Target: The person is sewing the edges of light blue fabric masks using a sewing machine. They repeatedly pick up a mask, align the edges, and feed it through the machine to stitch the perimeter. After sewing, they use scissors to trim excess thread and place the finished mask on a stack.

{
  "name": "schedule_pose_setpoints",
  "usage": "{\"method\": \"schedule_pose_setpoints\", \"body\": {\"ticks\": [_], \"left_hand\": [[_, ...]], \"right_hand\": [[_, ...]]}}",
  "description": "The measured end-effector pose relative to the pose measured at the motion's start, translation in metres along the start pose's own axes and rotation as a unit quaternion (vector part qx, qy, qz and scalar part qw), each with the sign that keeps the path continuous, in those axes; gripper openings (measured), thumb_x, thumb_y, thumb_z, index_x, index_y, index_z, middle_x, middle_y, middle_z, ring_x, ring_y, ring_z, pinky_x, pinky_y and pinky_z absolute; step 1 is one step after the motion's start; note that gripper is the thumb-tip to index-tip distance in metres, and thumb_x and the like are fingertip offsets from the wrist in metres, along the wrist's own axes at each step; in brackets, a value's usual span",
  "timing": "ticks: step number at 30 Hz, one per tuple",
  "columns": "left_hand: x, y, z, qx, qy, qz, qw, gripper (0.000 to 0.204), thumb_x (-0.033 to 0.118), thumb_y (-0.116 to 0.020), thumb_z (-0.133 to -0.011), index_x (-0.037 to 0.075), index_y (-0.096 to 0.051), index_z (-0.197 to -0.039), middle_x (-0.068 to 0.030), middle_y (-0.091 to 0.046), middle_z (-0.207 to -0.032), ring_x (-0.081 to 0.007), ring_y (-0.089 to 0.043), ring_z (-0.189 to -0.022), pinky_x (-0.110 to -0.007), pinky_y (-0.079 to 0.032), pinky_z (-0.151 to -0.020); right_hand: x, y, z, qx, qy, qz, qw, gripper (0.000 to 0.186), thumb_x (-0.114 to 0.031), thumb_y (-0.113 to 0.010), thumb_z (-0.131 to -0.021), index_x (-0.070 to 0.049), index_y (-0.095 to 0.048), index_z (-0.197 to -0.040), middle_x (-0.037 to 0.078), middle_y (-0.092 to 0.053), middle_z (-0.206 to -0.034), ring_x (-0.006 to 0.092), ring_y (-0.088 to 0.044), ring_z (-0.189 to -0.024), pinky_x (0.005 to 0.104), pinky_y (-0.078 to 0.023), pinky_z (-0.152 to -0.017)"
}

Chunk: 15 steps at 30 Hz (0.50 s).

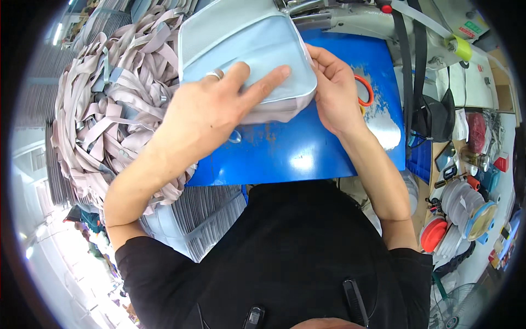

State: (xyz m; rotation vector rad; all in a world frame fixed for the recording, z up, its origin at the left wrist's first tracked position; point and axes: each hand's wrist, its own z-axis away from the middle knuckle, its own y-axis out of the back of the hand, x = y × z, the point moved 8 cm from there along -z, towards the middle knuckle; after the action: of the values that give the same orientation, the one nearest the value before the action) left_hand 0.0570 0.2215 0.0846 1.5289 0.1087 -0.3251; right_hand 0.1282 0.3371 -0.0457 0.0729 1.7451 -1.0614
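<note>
Left hand (211, 107) lies flat, fingers spread, on pale blue bag panel (246, 55); right hand (334, 90) has its grip pinched on the panel's right edge over blue worktop (296, 153).

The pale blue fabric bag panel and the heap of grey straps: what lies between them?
Nothing separate. In the head view the pale blue fabric bag panel borders directly on the heap of grey straps; only the left hand crosses there.

I'm in a sewing workshop, no doubt about it: an industrial sewing machine (350, 16) sits at the head of my blue worktop (307, 148), and a big heap of grey fabric straps (104, 104) piles up on my left. Stacked cut pieces (203, 219) wait below it, while tape rolls (466, 211) and small tools crowd the bench on my right.
</note>
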Motion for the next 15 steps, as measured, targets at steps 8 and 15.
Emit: {"method": "schedule_pose_setpoints", "body": {"ticks": [8,15], "left_hand": [[-0.042,0.002,-0.031,0.028,-0.052,-0.065,0.996,0.081,0.003,-0.068,-0.081,0.034,-0.051,-0.153,-0.0071,-0.056,-0.094,-0.0249,-0.065,-0.061,-0.036,-0.056,-0.055],[-0.067,0.010,-0.058,0.008,-0.103,-0.087,0.991,0.057,0.010,-0.066,-0.083,0.018,-0.063,-0.140,-0.0123,-0.064,-0.098,-0.0300,-0.068,-0.065,-0.041,-0.056,-0.058]], "right_hand": [[0.001,-0.002,-0.031,-0.012,0.006,0.045,0.999,0.038,-0.010,-0.063,-0.102,0.005,-0.059,-0.137,0.009,-0.073,-0.107,0.0127,-0.070,-0.086,0.0267,-0.057,-0.078],[0.012,0.001,-0.057,0.000,0.021,0.058,0.998,0.033,-0.012,-0.066,-0.100,0.004,-0.062,-0.129,0.009,-0.073,-0.104,0.0133,-0.070,-0.084,0.0277,-0.056,-0.076]]}}
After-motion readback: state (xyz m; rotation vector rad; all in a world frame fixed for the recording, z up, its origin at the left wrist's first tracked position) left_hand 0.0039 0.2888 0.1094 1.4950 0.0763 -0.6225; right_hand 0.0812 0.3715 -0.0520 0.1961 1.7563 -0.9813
